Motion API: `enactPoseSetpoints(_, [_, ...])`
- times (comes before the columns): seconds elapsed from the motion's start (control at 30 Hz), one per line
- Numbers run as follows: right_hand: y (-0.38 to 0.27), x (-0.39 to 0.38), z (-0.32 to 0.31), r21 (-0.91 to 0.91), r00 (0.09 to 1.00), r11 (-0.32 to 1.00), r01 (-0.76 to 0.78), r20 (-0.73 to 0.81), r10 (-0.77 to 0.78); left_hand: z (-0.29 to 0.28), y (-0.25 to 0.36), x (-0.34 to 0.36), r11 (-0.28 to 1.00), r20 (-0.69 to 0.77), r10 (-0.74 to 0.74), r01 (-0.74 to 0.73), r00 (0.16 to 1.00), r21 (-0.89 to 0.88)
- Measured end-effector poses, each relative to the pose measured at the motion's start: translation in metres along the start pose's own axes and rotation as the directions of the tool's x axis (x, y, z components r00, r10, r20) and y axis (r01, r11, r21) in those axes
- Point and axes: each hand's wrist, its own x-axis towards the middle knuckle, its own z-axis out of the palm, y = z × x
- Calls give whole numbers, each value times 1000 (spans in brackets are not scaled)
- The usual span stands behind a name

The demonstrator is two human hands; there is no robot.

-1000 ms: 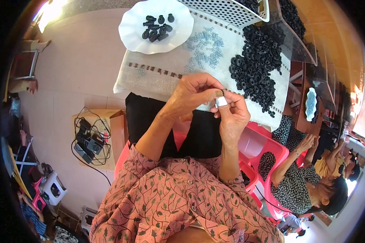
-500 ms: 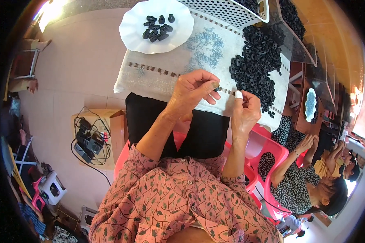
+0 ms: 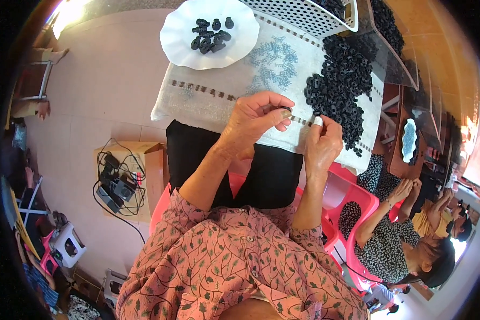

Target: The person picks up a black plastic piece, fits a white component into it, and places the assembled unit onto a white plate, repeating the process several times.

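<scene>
Over white cloth (image 3: 218,96) on lap: left hand (image 3: 253,120) pinches small black ring (image 3: 286,109) at fingertips. Right hand (image 3: 322,146) just beside, fingers curled, white tape on fingertip; contents cannot tell. Black ring pile (image 3: 341,85) near right. White plate (image 3: 181,42) with finished pieces farther up.

Cloth (image 3: 218,101) on lap, under both hands. Plate (image 3: 176,40) at far left of cloth, small parts (image 3: 210,34) on it. Parts pile (image 3: 341,85) on cloth at right (beyond right hand (image 3: 322,149)). Basket (image 3: 304,13) behind pile. Left hand (image 3: 253,120) left of pile. Box (image 3: 149,181) on floor at left.
</scene>
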Motion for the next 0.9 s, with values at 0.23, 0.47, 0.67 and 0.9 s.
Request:
enactPoseSetpoints(0.23, [-7, -5, -11, 291, 959, 916, -275, 154, 239, -1, -1, 0, 999, 6, -24, 24, 1000, 23])
enactPoseSetpoints(0.47, [-15, 1, -28, 745, 755, 174, -644, 581, 306, -1, -1, -1, 999, 6, -31, 31, 1000, 28])
enactPoseSetpoints(0.67, [-25, -3, -26, 762, 762, 130, -634, 588, 272, 0, 0, -1, 1000, 20, -22, 22, 1000, 3])
enactPoseSetpoints(0.9, [-43, -4, -24, 779, 804, 208, -592, 551, 223, -4, -2, 0, 992, 97, -29, 41, 995, -123])
